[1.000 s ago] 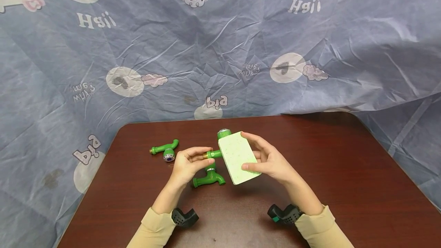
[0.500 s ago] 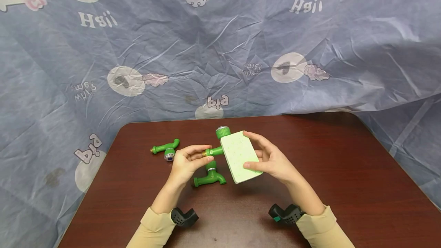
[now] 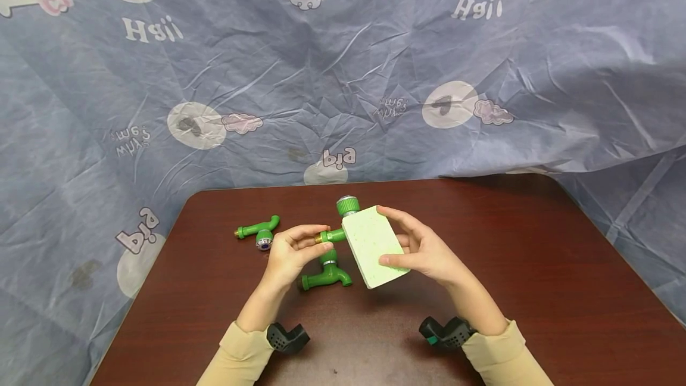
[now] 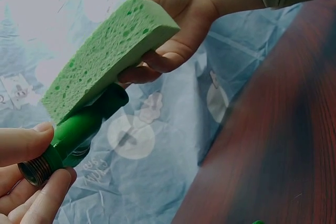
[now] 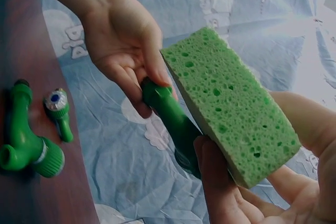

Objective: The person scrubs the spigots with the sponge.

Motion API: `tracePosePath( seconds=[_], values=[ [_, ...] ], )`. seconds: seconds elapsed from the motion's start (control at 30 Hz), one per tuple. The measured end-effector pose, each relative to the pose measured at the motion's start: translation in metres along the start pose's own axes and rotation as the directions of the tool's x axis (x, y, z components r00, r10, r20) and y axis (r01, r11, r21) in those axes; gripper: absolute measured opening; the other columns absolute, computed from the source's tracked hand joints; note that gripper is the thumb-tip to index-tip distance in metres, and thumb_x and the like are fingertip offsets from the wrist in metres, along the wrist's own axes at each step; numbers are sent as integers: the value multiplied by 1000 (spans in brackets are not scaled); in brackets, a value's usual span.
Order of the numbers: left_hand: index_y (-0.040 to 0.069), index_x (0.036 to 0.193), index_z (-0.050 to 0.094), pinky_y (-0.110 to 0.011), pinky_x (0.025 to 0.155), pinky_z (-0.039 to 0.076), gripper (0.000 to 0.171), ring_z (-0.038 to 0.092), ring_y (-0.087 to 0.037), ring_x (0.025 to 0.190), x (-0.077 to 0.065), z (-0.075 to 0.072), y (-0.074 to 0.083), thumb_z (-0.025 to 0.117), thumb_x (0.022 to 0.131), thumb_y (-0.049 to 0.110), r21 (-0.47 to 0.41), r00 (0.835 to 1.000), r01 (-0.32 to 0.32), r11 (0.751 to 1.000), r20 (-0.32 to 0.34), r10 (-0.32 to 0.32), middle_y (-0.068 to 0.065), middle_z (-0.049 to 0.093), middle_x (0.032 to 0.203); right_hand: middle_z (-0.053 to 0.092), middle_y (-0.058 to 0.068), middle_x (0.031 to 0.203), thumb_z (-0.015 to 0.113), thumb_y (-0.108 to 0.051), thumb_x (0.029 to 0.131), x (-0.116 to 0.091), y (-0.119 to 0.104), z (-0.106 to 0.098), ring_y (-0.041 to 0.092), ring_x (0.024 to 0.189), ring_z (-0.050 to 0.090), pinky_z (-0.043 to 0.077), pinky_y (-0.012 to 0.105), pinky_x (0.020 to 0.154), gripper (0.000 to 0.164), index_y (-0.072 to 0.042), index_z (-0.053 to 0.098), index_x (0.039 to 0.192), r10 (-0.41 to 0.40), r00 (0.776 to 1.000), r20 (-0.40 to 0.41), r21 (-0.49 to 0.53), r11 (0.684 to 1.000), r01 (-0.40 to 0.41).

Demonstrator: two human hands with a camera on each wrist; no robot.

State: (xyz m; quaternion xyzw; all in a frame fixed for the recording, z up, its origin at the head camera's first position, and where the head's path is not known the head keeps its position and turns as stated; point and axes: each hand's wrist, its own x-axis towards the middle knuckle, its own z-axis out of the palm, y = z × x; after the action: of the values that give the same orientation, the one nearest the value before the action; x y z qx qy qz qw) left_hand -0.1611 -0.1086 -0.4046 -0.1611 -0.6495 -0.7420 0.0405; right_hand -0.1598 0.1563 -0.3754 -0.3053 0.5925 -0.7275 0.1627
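My left hand (image 3: 290, 255) pinches a green faucet (image 3: 336, 234) by its threaded brass end, with thumb on one side and fingers on the other. The faucet is held up above the table, its ribbed knob pointing away. A pale green sponge (image 3: 374, 248) is gripped by my right hand (image 3: 420, 249), thumb on the near face and fingers around the edges. In the right wrist view the sponge (image 5: 231, 106) lies along the faucet body (image 5: 176, 116) and hides part of it. The left wrist view shows the sponge's underside edge right against the faucet (image 4: 79, 129).
Two more green faucets lie on the dark red-brown table (image 3: 509, 267): one (image 3: 326, 277) just below the hands, another (image 3: 258, 231) farther back to the left. A blue-grey patterned cloth (image 3: 343, 76) hangs behind the table's far edge.
The faucet and sponge have shifted only slightly; the sponge rose a little against the faucet, then dipped again. Both hands keep their grips.
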Motion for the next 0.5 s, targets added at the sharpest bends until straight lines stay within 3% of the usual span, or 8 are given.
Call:
tracePosePath(
  seconds=[0.2,0.5],
  values=[
    [-15,106,63,-27,70,57,37,68,-14,81,-1,3,2,75,73,-5,-11,1000,4,1000,7,-4,-6,70,98,62,19,99,65,15,77,-1,-1,-1,28,82,68,57,45,66,81,-5,26,146,8,999,-48,7,1000,-7],
    [-14,106,63,-31,71,58,34,68,-15,81,-1,4,0,74,74,-7,-13,1000,11,1000,-2,-11,-8,69,97,61,24,101,68,12,78,1,3,11,29,83,68,57,46,66,82,-3,25,146,17,1000,21,-3,1000,-17]
  ],
)
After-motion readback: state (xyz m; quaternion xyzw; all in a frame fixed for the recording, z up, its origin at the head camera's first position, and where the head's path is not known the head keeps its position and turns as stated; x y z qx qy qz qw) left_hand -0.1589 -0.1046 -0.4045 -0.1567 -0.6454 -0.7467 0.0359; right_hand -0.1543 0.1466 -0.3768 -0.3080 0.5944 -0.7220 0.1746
